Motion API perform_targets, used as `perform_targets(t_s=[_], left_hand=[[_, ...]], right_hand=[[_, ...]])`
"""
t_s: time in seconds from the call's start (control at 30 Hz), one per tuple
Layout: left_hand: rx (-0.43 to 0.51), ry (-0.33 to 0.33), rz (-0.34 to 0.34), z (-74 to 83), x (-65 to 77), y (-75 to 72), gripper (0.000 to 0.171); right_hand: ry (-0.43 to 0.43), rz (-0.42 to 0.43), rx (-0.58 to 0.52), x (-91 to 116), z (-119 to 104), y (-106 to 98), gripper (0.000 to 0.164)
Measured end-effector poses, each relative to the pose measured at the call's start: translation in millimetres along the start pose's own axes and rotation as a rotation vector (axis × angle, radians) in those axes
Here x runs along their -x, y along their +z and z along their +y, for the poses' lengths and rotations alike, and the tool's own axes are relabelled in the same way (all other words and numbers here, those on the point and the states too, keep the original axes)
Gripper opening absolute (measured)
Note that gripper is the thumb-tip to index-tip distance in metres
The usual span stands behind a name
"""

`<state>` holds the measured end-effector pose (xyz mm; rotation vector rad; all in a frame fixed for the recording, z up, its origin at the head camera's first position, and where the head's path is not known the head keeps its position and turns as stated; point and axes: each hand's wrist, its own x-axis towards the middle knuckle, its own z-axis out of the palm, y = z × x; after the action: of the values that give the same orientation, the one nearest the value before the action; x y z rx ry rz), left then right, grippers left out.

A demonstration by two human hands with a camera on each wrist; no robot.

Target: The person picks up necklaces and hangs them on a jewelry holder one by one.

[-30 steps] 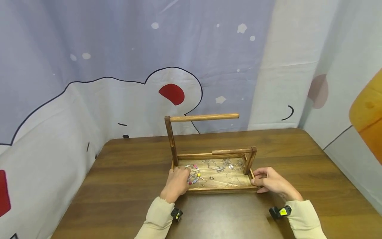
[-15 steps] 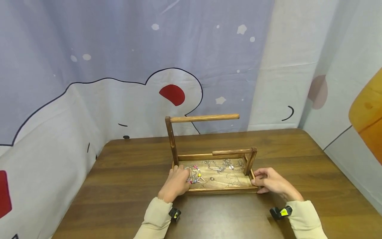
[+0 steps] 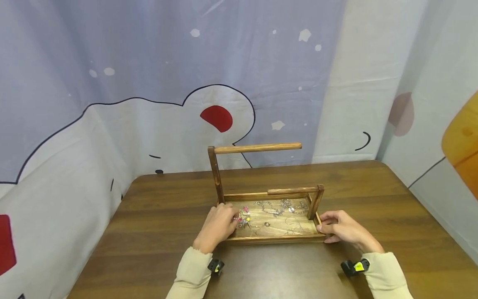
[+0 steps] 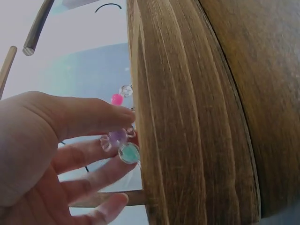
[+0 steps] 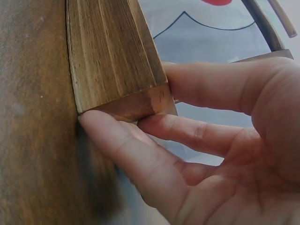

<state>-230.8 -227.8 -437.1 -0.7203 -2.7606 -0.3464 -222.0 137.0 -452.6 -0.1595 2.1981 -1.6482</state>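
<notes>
My left hand (image 3: 218, 226) reaches over the left end of a wooden jewelry stand with a shallow tray (image 3: 276, 239). Between its thumb and fingers it pinches a colorful beaded bracelet (image 3: 245, 215). In the left wrist view, pink, purple and teal beads (image 4: 129, 153) show at the fingertips, just behind the tray's front wall. My right hand (image 3: 343, 226) grips the tray's right front corner, its thumb on the inner side and fingers against the outer end (image 5: 136, 105). Silver chains (image 3: 275, 211), a small round pendant (image 3: 267, 224) and a fine thin chain (image 3: 294, 226) lie on the tray's floor.
A tall post (image 3: 216, 176) with a long bar (image 3: 259, 148) rises at the stand's left end. The short post (image 3: 315, 202) at the right carries a lower bar (image 3: 293, 191). Everything stands on a brown wooden table (image 3: 168, 207), with a printed curtain (image 3: 157, 133) behind.
The bracelet has drawn together and shifted slightly left under my left fingers, which curl in more. My right hand keeps its grip on the tray corner; the view has shifted a little.
</notes>
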Motion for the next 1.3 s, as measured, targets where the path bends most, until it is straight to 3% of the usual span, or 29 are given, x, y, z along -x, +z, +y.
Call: perform_targets(t_s=[0.13, 0.33, 0.57, 0.73, 1.03, 1.3], left_hand=[[0.042, 0.004, 0.004, -0.6, -0.4, -2.5, 0.024], [0.14, -0.01, -0.006, -0.7, -0.7, -3.2, 0.005], [0.114, 0.051, 0.094, 0.5, -3.3, -6.7, 0.004], [0.155, 0.059, 0.108, 1.6, -5.6, -11.5, 0.005], [0.137, 0.097, 0.191, 5.0, -5.9, -31.7, 0.004], [0.105, 0.075, 0.196, 12.4, -9.3, -52.3, 0.002]], right_hand=[[0.004, -0.008, -0.014, 0, -1, -1, 0.051], [0.01, -0.005, -0.016, 1, -2, -2, 0.053], [0.007, 0.002, 0.004, 1, -3, -3, 0.055], [0.007, 0.005, -0.002, 1, -4, -1, 0.055], [0.011, 0.002, 0.004, 0, -4, 1, 0.052], [0.009, -0.003, 0.007, 2, -2, 1, 0.052]])
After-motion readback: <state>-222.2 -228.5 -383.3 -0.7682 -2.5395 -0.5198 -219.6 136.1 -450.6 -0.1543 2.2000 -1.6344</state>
